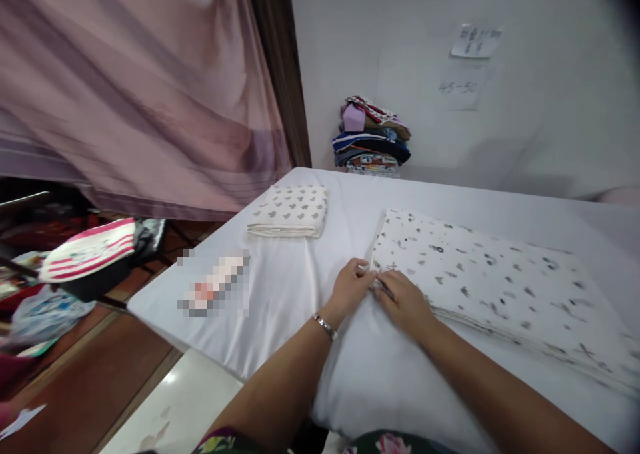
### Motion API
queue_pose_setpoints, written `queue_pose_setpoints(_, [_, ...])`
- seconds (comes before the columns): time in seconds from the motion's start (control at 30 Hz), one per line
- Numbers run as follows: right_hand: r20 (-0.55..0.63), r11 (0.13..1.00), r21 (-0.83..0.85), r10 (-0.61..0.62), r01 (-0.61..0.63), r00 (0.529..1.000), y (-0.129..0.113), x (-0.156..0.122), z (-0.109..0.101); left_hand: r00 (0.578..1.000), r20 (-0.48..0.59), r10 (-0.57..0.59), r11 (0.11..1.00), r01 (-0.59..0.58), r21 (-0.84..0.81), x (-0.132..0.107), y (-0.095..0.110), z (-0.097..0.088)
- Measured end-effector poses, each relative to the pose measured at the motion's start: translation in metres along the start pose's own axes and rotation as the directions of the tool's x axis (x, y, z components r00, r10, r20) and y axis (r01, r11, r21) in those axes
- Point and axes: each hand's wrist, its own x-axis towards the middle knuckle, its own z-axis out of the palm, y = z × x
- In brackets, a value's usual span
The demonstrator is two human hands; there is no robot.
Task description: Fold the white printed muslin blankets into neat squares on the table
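A long folded white cloth (480, 281) printed with small grey and dark motifs lies flat on the right side of the white-covered table. Both hands meet at its near left corner. My left hand (351, 286), with a silver bracelet at the wrist, has its fingers closed on the corner edge. Beside it, my right hand (404, 301) pinches the same corner, its fingers bent over the layers. The fingertips partly hide the corner. Farther back and to the left sits a smaller folded cloth (293, 211), white with grey prints, apart from both hands.
A pixelated item (215, 284) lies near the left edge of the white table cover (345, 207). Behind the table stands a stack of folded textiles (373, 137) by the wall. A pink curtain (165, 87) hangs at left, above a striped cushion-like item (93, 249) and a plastic bag (50, 313).
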Motion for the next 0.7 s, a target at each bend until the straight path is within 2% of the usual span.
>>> queue_pose_setpoints(0.13, [0.049, 1.0, -0.015, -0.012, 0.013, 0.999, 0.011, -0.013, -0.019, 0.998, -0.046, 0.036, 0.982, -0.027, 0.185, 0.002, 0.003, -0.004])
queue_pose_setpoints(0.23, [0.049, 0.995, -0.098, 0.025, -0.02, 0.998, 0.03, -0.043, -0.045, 0.998, -0.041, 0.056, 0.95, -0.041, 0.309, 0.0, 0.008, -0.006])
queue_pose_setpoints(0.4, [-0.022, 0.941, -0.327, 0.083, -0.086, 0.996, 0.08, -0.122, -0.099, 0.997, -0.053, 0.053, 0.9, -0.025, 0.435, -0.003, 0.014, -0.005])
queue_pose_setpoints(0.5, [-0.079, 0.903, -0.42, 0.059, -0.087, 0.995, 0.111, -0.177, -0.133, 0.997, -0.058, 0.052, 0.882, -0.019, 0.471, -0.004, 0.016, -0.005])
queue_pose_setpoints(0.7, [-0.207, 0.839, -0.494, 0.142, -0.229, 0.968, 0.159, -0.272, -0.189, 0.997, -0.048, 0.065, 0.85, -0.03, 0.526, -0.005, 0.021, -0.006])
